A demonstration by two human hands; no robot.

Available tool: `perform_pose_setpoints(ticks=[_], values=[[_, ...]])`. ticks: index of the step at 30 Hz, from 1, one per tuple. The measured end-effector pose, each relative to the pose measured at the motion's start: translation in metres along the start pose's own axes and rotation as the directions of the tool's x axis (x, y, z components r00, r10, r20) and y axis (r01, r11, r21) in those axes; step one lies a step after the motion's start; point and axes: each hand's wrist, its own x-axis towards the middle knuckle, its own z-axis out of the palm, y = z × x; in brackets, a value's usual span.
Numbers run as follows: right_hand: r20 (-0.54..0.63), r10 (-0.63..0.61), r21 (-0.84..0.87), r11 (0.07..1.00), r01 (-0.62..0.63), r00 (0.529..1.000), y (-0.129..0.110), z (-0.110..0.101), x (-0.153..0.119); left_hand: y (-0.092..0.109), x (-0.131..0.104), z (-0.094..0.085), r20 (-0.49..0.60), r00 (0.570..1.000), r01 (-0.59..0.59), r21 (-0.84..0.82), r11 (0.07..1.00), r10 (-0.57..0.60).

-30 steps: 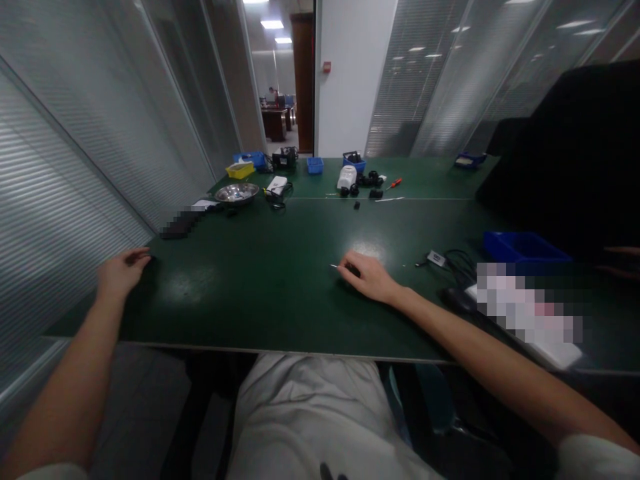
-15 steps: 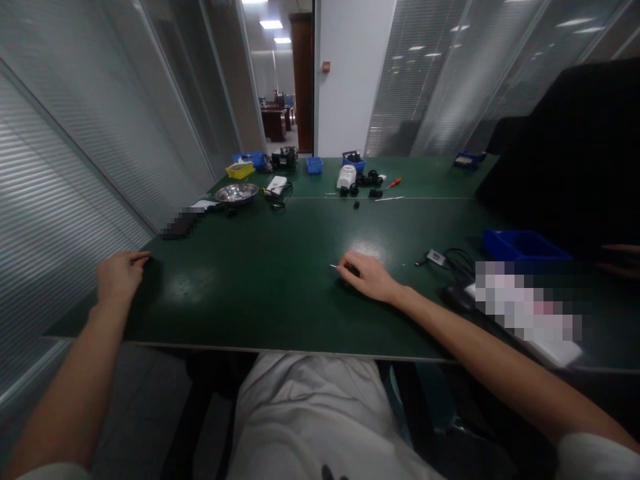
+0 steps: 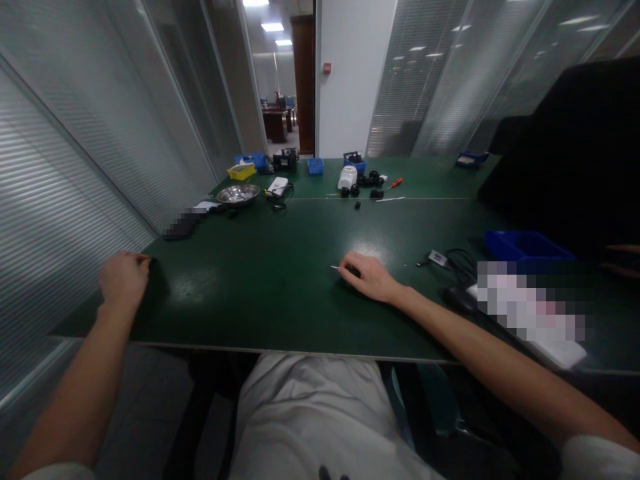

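While the right hand (image 3: 367, 275) pinches a thin, pale rod (image 3: 335, 267) at the dark green counter (image 3: 260, 280), the left hand (image 3: 124, 277), well apart from it, bends its fingers near the left edge; I cannot tell whether they grip anything. Farther back sits a round silver metal bowl (image 3: 238, 195); a deep blue plastic tray (image 3: 527, 247) lies to the right.

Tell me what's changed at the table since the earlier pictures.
The left hand has turned at the table's left edge, its back now more in view and its fingers more curled; whether it took hold of or let go of anything, I cannot tell. The right hand stayed put, holding the thin pale item. The metal bowl also stayed.
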Motion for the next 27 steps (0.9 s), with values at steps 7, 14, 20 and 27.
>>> perform_pose_setpoints(ticks=[7,14,20,27], values=[[0.004,-0.012,-0.022,1.000,0.012,1.000,0.002,0.002,0.000,0.020,-0.011,-0.006,-0.019,1.000,0.026,0.281,0.959,-0.021],[0.010,-0.011,-0.022,1.000,0.011,1.000,0.001,0.001,0.000,0.014,-0.005,-0.002,-0.060,0.996,0.068,0.165,0.984,-0.058],[0.013,-0.008,-0.019,1.000,0.008,1.000,0.000,0.000,-0.001,0.002,0.009,0.002,0.029,0.996,0.092,-0.108,0.990,-0.089],[0.016,-0.007,-0.018,1.000,0.007,1.000,0.002,0.002,0.000,0.002,0.012,0.001,0.070,0.970,0.242,-0.198,0.950,-0.232]])
